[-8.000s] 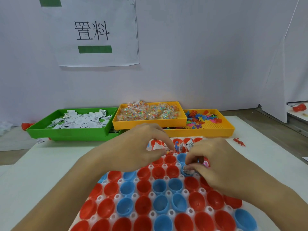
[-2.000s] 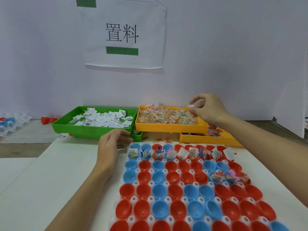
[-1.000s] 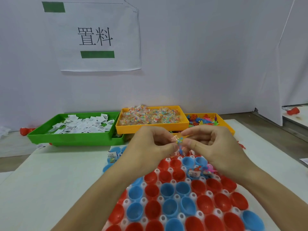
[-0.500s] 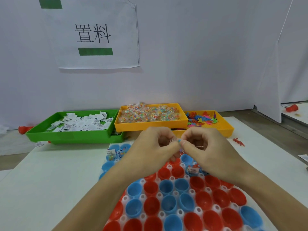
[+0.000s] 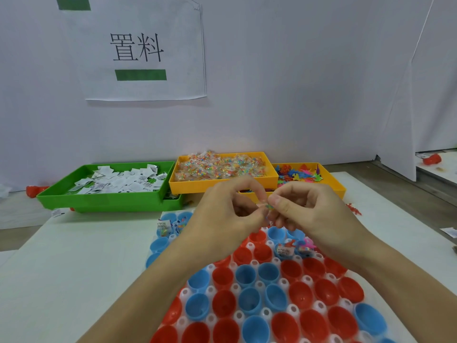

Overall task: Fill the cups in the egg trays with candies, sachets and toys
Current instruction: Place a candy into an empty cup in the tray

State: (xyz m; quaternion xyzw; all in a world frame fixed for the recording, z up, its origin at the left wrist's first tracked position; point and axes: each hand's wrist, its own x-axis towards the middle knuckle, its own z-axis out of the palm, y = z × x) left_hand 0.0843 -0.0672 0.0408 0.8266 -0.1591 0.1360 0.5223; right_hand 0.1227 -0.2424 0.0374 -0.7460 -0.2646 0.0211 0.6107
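Above the far rows of the egg tray (image 5: 257, 284), with its red and blue cups, the left hand (image 5: 222, 214) and right hand (image 5: 304, 209) meet, fingertips pinching one small clear candy packet (image 5: 267, 207) with coloured beads between them; most of it is hidden.

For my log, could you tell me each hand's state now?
Left hand: pinching the candy packet.
Right hand: pinching the same packet.
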